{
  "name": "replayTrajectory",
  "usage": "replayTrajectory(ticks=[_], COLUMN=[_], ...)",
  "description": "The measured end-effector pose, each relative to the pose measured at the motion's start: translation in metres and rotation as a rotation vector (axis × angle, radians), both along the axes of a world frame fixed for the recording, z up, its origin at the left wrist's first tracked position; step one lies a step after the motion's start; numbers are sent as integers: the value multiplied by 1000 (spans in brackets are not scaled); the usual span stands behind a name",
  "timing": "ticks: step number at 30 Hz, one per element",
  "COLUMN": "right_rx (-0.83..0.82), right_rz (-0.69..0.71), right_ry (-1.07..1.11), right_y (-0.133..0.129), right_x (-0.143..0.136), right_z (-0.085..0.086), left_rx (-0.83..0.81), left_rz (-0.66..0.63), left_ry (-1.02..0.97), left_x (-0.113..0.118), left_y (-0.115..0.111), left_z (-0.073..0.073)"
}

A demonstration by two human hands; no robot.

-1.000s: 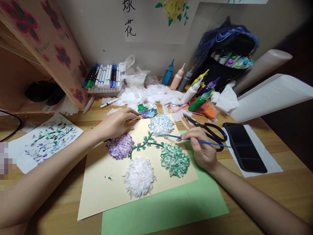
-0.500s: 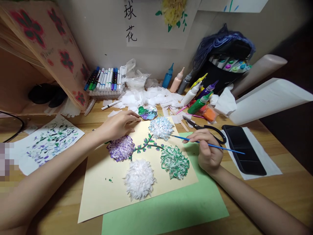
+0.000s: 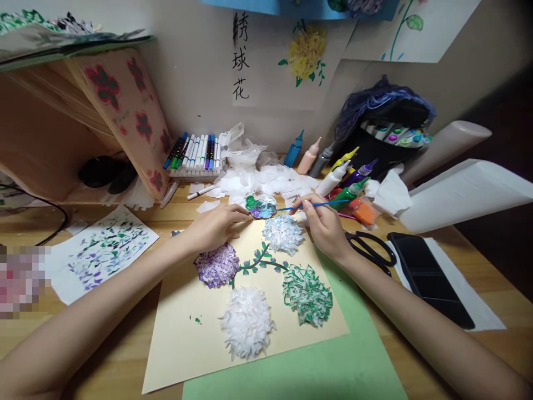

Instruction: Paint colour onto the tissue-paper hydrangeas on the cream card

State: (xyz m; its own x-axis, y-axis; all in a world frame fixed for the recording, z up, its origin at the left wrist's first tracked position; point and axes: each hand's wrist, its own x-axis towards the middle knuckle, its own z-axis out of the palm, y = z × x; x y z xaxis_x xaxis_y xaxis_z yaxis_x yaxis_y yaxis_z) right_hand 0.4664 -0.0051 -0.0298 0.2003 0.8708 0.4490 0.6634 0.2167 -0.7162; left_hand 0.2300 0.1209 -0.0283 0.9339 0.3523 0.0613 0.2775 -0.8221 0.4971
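Observation:
My right hand (image 3: 322, 225) grips a thin blue paintbrush (image 3: 331, 203), its tip at the right edge of a small round paint palette (image 3: 263, 207) with green, purple and blue paint. Fingers stretched out, my left hand (image 3: 220, 225) lies at the top of the cream paper (image 3: 183, 344), fingertips at the palette's left edge. On that paper a painted branch links a blue-tipped paper flower (image 3: 283, 233), a purple-tipped one (image 3: 217, 265), a green-tipped one (image 3: 308, 294) and a plain white one (image 3: 247, 323).
Green paper (image 3: 300, 378) lies beneath. White scraps (image 3: 258, 180), paint bottles (image 3: 294, 149) and markers (image 3: 194, 151) line the back. Black scissors (image 3: 375, 250), a black case (image 3: 431, 283) and a paper roll (image 3: 470, 194) are to the right. A paint-spotted sheet (image 3: 104, 250) lies left.
My right hand has moved the brush from the blue-tipped flower up to the palette. My left hand stays near the palette, its fingers closer to the edge. The camera view has tilted up.

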Motion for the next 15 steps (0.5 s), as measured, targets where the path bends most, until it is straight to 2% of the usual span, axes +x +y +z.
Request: replayTrajectory(ticks=[10,15], right_rx=[-24,-54], right_rz=[5,17], right_ry=[-77,-9], right_y=[7,8], right_x=[0,-1], right_z=[-5,-6], left_rx=[12,26], left_rz=[-2,1], left_ry=[22,39], left_x=[0,0], left_y=[-3,-2], left_z=[2,0])
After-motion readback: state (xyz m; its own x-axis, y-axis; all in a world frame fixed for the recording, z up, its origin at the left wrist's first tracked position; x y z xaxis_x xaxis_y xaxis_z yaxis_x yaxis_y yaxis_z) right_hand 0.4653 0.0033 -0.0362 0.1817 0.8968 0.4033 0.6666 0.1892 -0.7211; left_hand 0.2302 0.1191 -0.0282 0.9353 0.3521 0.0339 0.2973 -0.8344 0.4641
